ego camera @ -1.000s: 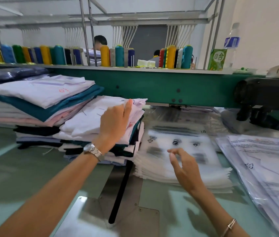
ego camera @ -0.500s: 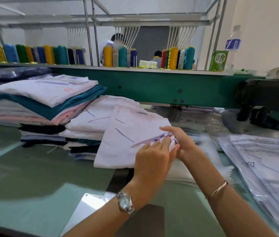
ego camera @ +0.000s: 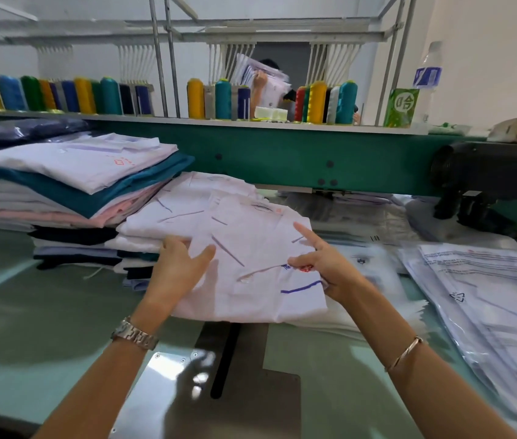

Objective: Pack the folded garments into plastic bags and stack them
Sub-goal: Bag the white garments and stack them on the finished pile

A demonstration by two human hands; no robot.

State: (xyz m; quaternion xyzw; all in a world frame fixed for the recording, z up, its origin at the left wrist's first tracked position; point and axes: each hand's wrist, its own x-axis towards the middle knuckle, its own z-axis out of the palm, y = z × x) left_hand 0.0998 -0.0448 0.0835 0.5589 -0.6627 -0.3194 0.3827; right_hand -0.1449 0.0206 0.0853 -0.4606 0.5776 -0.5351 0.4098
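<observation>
here left grip [ego camera: 181,270] and right grip [ego camera: 325,264] hold the white shirt [ego camera: 251,245] between garment stacks [ego camera: 76,185] and plastic bags [ego camera: 488,296].

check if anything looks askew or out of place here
The white folded garment in the left hand and right hand sits crooked, half off the garment stack and over the plastic bags. Nothing looks spilled or damaged.

White garment [ego camera: 251,248] with purple stripes; teal machine beam [ego camera: 282,153].
</observation>
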